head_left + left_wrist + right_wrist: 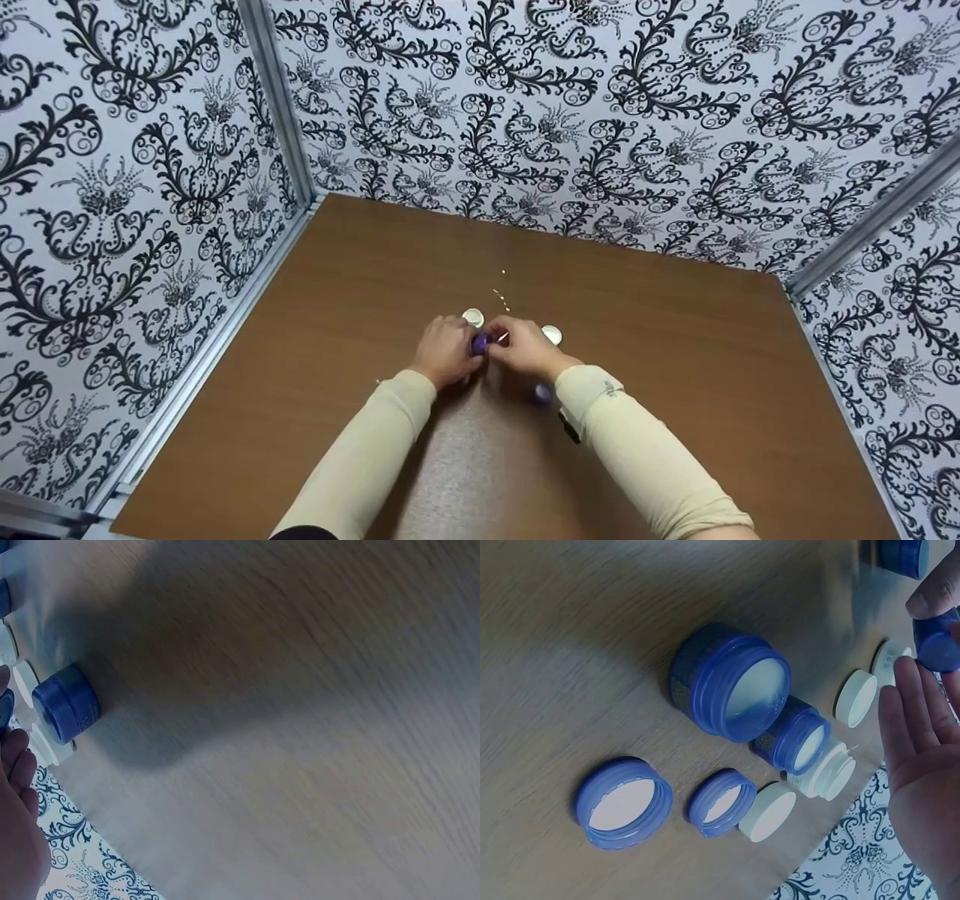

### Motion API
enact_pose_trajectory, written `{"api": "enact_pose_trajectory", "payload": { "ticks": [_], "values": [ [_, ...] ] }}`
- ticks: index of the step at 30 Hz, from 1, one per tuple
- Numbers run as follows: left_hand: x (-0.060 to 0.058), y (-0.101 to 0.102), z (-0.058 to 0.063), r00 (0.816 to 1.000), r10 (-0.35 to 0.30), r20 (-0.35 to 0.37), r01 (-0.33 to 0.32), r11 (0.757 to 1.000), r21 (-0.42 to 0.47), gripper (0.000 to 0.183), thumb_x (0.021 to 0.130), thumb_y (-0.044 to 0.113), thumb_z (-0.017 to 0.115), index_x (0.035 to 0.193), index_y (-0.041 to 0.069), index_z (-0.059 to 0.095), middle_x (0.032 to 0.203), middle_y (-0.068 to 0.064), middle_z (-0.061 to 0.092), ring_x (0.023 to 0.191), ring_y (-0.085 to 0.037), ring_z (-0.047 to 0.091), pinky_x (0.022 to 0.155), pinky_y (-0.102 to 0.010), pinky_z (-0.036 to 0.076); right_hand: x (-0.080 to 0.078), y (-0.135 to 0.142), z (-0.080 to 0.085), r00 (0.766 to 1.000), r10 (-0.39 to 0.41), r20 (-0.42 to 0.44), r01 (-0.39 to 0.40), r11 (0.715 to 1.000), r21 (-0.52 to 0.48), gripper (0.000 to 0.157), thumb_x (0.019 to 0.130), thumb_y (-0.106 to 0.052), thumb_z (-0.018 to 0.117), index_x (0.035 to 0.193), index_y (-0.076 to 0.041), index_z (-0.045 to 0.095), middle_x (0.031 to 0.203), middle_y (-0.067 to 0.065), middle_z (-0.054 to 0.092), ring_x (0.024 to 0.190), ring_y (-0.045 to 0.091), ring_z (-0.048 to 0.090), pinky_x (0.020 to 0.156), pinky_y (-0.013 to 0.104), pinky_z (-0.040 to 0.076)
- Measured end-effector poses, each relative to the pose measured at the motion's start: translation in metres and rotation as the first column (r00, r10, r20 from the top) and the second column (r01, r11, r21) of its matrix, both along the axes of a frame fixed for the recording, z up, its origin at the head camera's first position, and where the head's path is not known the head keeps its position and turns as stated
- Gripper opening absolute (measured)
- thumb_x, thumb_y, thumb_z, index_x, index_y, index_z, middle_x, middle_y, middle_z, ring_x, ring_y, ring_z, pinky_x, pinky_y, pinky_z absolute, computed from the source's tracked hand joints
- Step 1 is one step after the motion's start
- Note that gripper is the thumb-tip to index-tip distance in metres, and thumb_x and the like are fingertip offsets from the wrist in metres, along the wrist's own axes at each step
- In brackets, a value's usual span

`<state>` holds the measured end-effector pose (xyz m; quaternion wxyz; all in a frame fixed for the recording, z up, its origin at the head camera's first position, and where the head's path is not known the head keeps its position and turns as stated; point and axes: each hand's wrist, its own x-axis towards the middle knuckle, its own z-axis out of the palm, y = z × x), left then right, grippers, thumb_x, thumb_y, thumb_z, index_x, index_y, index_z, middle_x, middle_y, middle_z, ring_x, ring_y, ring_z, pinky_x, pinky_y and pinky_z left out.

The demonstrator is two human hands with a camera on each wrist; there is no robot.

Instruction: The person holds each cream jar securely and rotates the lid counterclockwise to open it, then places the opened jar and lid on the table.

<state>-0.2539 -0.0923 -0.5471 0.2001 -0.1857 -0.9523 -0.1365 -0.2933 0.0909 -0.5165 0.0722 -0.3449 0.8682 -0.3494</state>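
Observation:
In the head view my left hand point(446, 349) and right hand point(527, 349) meet over the middle of the table. Between them is a small blue-purple jar point(480, 344). The left hand grips its side, and the right thumb and fingers pinch it from the right. The right wrist view has this blue jar point(936, 643) at the right edge, a thumb above it and fingers below. Beside it stand an open large blue jar point(731, 682), a smaller open blue jar point(793, 736) and an open white jar point(825, 771). The hands hide part of the held jar.
A large blue lid point(624, 802), a small blue lid point(721, 802) and a white lid point(768, 811) lie on the wooden table point(360, 277). Two more white discs point(856, 698) sit close to the fingers. Patterned walls point(525, 97) border the table.

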Motion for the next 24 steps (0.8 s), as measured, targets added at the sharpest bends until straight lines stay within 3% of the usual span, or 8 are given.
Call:
{"api": "enact_pose_trajectory", "payload": {
  "ticks": [5, 15, 24],
  "values": [
    [0.002, 0.003, -0.0048, 1.0, 0.007, 0.016, -0.007, 1.0, -0.001, 0.034, 0.071, 0.037, 0.082, 0.083, 0.007, 0.071, 0.082, -0.005, 0.065, 0.08, -0.03, 0.062, 0.076, -0.044, 0.047, 0.0021, 0.0013, -0.0006, 1.0, -0.027, 0.0, 0.027, 0.999, 0.039, 0.018, 0.09, -0.011, 0.066, 0.106, -0.003, 0.069, 0.098, 0.005, 0.07, 0.09, 0.022, 0.066, 0.081, 0.038, 0.053],
    [0.0006, 0.0, -0.0022, 1.0, -0.016, -0.011, 0.016, 1.0, -0.021, 0.034, 0.073, 0.036, 0.082, 0.084, 0.007, 0.07, 0.084, -0.005, 0.065, 0.083, -0.028, 0.061, 0.08, -0.044, 0.047, -0.0017, -0.0021, 0.0016, 0.997, -0.072, -0.041, 0.077, 0.988, 0.134, 0.022, 0.088, -0.017, 0.066, 0.103, -0.003, 0.07, 0.093, 0.005, 0.071, 0.086, 0.02, 0.066, 0.079, 0.037, 0.052],
    [0.0001, -0.0038, 0.0011, 1.0, 0.003, -0.003, -0.003, 0.998, -0.056, 0.039, 0.073, 0.038, 0.082, 0.091, 0.005, 0.072, 0.091, -0.007, 0.068, 0.087, -0.03, 0.063, 0.084, -0.046, 0.048, -0.0022, -0.0046, 0.0058, 1.0, -0.018, -0.01, 0.018, 0.998, 0.054, 0.023, 0.083, -0.01, 0.072, 0.104, -0.002, 0.068, 0.097, 0.009, 0.071, 0.088, 0.024, 0.068, 0.078, 0.038, 0.054]
  ]
}}
